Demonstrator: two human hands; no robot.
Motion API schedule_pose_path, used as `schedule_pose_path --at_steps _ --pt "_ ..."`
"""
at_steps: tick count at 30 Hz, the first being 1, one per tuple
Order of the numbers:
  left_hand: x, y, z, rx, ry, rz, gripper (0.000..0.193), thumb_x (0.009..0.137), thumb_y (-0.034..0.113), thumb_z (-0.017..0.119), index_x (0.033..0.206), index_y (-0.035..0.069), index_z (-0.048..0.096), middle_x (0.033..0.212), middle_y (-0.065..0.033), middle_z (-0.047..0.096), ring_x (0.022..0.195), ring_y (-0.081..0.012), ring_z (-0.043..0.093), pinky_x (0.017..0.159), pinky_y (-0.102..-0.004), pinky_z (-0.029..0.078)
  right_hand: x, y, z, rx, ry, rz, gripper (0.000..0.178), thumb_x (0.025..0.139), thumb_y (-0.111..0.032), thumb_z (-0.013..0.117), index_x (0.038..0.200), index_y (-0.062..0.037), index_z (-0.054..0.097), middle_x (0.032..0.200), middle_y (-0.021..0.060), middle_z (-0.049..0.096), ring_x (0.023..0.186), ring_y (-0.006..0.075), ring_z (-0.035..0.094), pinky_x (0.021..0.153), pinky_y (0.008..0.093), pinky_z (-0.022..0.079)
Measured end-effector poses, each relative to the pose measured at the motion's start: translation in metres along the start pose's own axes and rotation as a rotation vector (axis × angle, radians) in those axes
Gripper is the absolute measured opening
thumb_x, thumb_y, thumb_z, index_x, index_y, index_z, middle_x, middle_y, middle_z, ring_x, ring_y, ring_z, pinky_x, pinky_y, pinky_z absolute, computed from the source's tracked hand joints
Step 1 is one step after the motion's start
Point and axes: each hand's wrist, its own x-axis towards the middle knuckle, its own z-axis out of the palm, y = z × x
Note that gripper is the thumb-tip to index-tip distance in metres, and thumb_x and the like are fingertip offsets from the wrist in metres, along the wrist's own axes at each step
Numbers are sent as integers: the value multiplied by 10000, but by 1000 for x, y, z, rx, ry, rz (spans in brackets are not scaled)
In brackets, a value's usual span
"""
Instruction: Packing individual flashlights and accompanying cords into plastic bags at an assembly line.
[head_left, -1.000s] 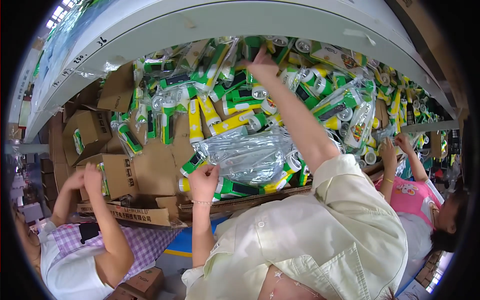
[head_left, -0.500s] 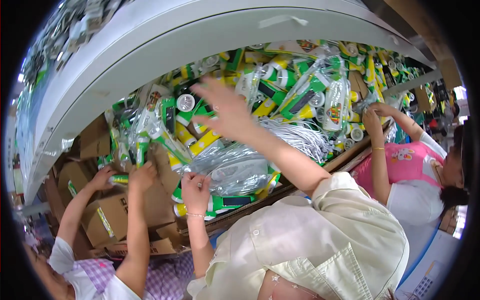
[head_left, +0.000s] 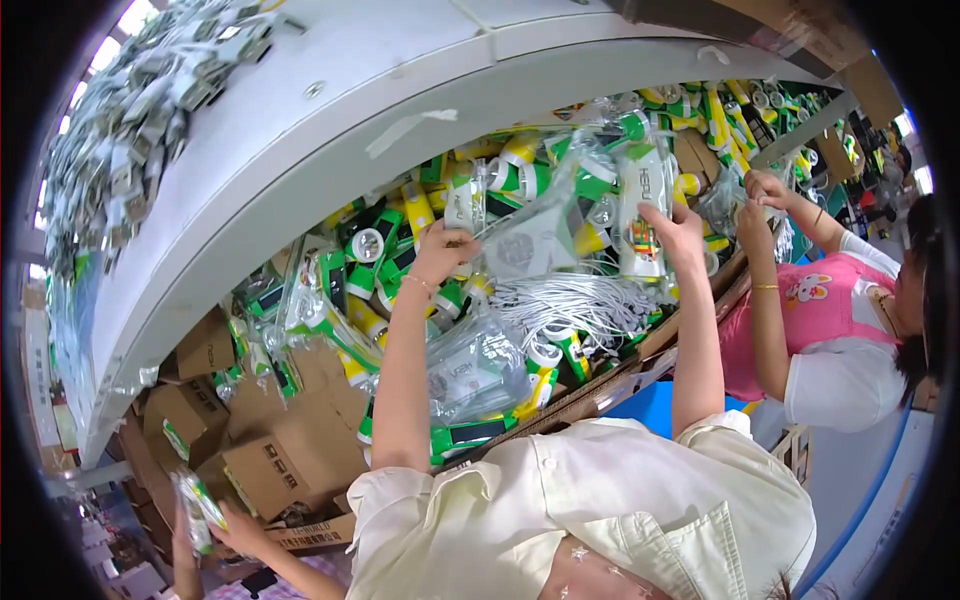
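My left hand [head_left: 440, 252] is closed, its fingertips pinching the edge of a clear plastic bag [head_left: 530, 240] that spreads over the pile. Further right, my right hand [head_left: 675, 238] grips a bagged white package [head_left: 640, 190] with a colourful print, its thumb across the front. Beneath both hands lie many green, yellow and white flashlights, one with its round lens [head_left: 366, 245] facing up. A bundle of white cables [head_left: 575, 305] rests between my forearms. More clear bags [head_left: 480, 365] are heaped by my left forearm.
A pale curved shelf [head_left: 330, 140] arches over the pile's far side, with small metal-ended pieces [head_left: 140, 130] heaped on it. Cardboard boxes [head_left: 265, 475] stand at left. A co-worker in a pink apron [head_left: 800, 300] works at right; another person's hands [head_left: 225, 535] hold a bagged item lower left.
My right hand has swept from the pile's middle to the right and grasped the bagged package. My left hand has moved forward to the clear bag. The left co-worker's hands moved toward the lower left.
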Motion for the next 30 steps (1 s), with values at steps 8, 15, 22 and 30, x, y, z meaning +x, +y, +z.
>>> schedule_pose_path --at_steps 8,15,22,30 --pt "9 20 24 -680 -67 54 98 778 58 619 851 9 663 1048 -38 584 828 -146 607 680 -259 490 -35 -31 83 157 -99 -180 415 751 -283 713 1035 3 614 1018 127 638 851 231 605 826 327 471" --pt "-105 -42 -17 -403 360 -247 203 809 105 576 977 -4 612 1075 -60 578 908 -176 573 781 -299 456 -67 -90 137 -48 -117 -877 438 566 -278 814 893 -38 649 1231 166 464 1119 357 422 951 446 360" --pt "-380 -125 -112 1 850 -628 332 845 160 526 1123 -19 553 1107 -87 571 1001 -211 533 898 -346 416 -159 -172 291 329 -696 -1043 478 560 -300 809 942 -59 653 1257 151 427 1162 363 362 972 460 351" --pt "-369 -46 -162 -263 1403 -670 317 870 137 542 1102 -77 566 1115 -140 573 1039 -216 519 927 -357 392 -262 -197 437 340 -1285 -874 641 651 -91 694 1246 -55 459 1359 198 363 1199 356 428 989 397 376"
